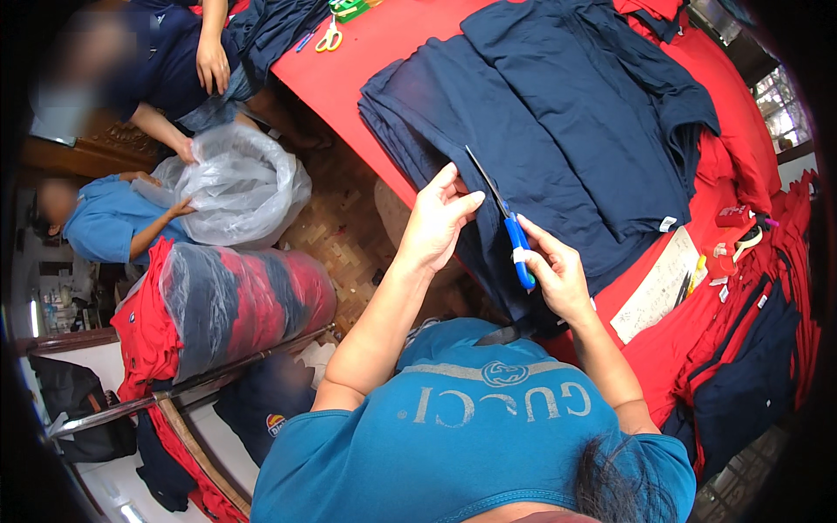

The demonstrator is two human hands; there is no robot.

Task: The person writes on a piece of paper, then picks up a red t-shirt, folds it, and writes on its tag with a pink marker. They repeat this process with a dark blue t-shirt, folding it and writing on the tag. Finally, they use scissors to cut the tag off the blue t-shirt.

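My right hand (555,272) grips a pair of blue-handled scissors (513,231), the blades pointing up and away to the left over dark cloth. White tape or a label shows on the handle. My left hand (436,225) is closed at the near left edge of a navy garment (558,113), fingertips and thumb on the cloth beside the blades. What lies exactly between those fingers is partly hidden. The garment is spread over the red-covered table (349,105), and part of it hangs over the near edge.
At the left two people handle a big clear plastic bag (240,187). Below it lies a wrapped bundle of red and navy clothes (248,301). Yellow scissors (330,38) lie at the table's far corner. Paper (641,301), a tape roll (748,242) and red garments (741,331) lie at right.
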